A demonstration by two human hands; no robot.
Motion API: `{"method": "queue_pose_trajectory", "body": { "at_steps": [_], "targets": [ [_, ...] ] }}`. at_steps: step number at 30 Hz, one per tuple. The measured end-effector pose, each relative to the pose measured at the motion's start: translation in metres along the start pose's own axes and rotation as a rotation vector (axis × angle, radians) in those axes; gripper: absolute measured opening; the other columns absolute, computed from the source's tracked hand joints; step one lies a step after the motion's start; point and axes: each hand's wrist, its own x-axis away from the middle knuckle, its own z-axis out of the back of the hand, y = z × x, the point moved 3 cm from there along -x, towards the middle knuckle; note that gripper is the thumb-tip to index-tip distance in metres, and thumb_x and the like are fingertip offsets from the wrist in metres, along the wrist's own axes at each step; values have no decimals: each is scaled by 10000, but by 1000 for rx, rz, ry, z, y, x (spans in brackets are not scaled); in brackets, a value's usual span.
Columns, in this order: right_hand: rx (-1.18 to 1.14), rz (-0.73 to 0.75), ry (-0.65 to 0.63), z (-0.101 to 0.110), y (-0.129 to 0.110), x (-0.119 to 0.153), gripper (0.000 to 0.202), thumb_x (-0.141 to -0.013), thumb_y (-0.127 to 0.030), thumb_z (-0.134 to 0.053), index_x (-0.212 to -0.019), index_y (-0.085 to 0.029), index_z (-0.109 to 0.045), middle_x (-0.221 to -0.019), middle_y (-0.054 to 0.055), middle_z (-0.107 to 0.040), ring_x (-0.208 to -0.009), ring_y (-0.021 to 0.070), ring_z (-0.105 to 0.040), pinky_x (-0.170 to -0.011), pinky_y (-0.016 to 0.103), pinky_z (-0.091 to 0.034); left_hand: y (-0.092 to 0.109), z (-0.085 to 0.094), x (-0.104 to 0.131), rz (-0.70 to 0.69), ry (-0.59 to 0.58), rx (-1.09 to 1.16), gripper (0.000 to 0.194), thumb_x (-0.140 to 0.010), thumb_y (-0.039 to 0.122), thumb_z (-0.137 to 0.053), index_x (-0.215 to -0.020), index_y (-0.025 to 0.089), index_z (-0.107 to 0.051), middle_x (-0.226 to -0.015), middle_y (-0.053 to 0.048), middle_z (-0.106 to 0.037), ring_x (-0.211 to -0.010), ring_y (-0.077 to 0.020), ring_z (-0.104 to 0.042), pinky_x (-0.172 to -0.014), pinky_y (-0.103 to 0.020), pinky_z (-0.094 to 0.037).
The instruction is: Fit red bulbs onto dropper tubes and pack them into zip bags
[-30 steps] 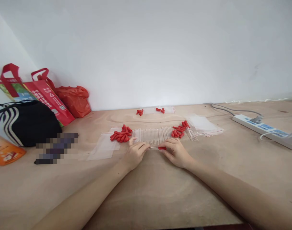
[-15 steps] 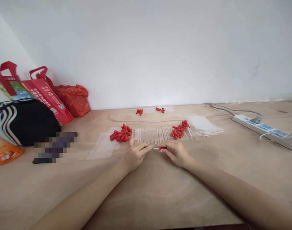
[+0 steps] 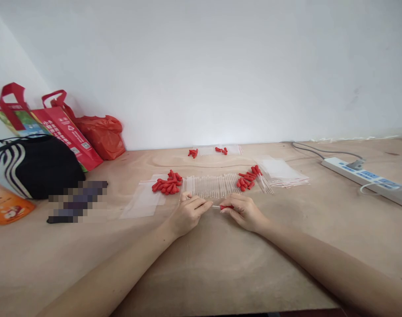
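My left hand (image 3: 189, 214) pinches one end of a thin clear glass dropper tube (image 3: 216, 207). At the tube's other end, my right hand (image 3: 243, 212) has its thumb and fingers closed on a red rubber bulb (image 3: 226, 207). Tube and bulb lie in line and meet by the right fingertips; how deep the tube sits is hidden. Just beyond both hands is a row of glass tubes (image 3: 214, 186) side by side. Red bulbs (image 3: 167, 184) are heaped at the row's left, more red bulbs (image 3: 245, 181) at its right. Several droppers with bulbs fitted (image 3: 264, 181) lie beside the right heap.
Clear zip bags (image 3: 143, 203) lie left of the row, and a stack of zip bags (image 3: 282, 171) lies right. Small bagged parts (image 3: 206, 150) sit near the wall. A power strip (image 3: 362, 175) is far right; a black bag (image 3: 45, 167) and red bags (image 3: 101, 136) stand left.
The hands keep the same grips on the tube and bulb, with only a very slight shift. The whole view has moved a little.
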Motion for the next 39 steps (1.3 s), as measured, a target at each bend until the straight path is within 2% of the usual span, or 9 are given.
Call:
{"method": "queue_pose_trajectory", "body": {
  "at_steps": [11,14,19,23,36,39],
  "targets": [
    [76,70,51,0,-1,0,111,-816,-242,-493,-793,-181,-583,-679,37,-619,-626,127,-540,-593,246,-437,4,-1,1,-71,102,-70,295,-839,28,-302,-963,145,-543,-728,-17,-622,-647,-119,-532,-647,-296,-251],
    [113,89,15,1,-2,0,108,-820,-234,-481,-804,-175,-571,-677,37,-607,-631,129,-533,-600,251,-429,6,-1,1,-84,103,-91,278,-852,44,-296,-957,136,-537,-710,-21,-619,-638,-122,-525,-648,-298,-256],
    [183,134,-120,-3,1,1,103,-824,-222,-465,-837,-163,-547,-731,49,-609,-680,139,-536,-643,273,-412,9,0,0,-107,97,-84,293,-874,61,-266,-944,139,-539,-699,-24,-615,-629,-123,-521,-659,-303,-265],
    [191,124,-121,-6,2,1,101,-828,-227,-460,-839,-161,-536,-731,46,-603,-692,138,-538,-651,273,-400,11,0,-1,-110,117,-63,275,-858,49,-289,-936,132,-539,-695,-17,-614,-630,-125,-527,-660,-303,-270],
    [140,90,-132,-9,3,-2,123,-824,-235,-459,-830,-162,-557,-744,60,-618,-691,154,-536,-658,304,-393,12,-2,-2,-45,121,45,264,-852,79,-322,-915,147,-569,-696,-21,-638,-597,-130,-548,-606,-299,-277],
    [3,-40,-55,-8,6,-6,104,-804,-256,-493,-823,-182,-563,-757,54,-622,-689,153,-543,-649,304,-399,10,-4,-5,76,112,169,231,-865,137,-357,-916,162,-581,-744,-19,-660,-648,-136,-580,-634,-302,-294]
  ]
}}
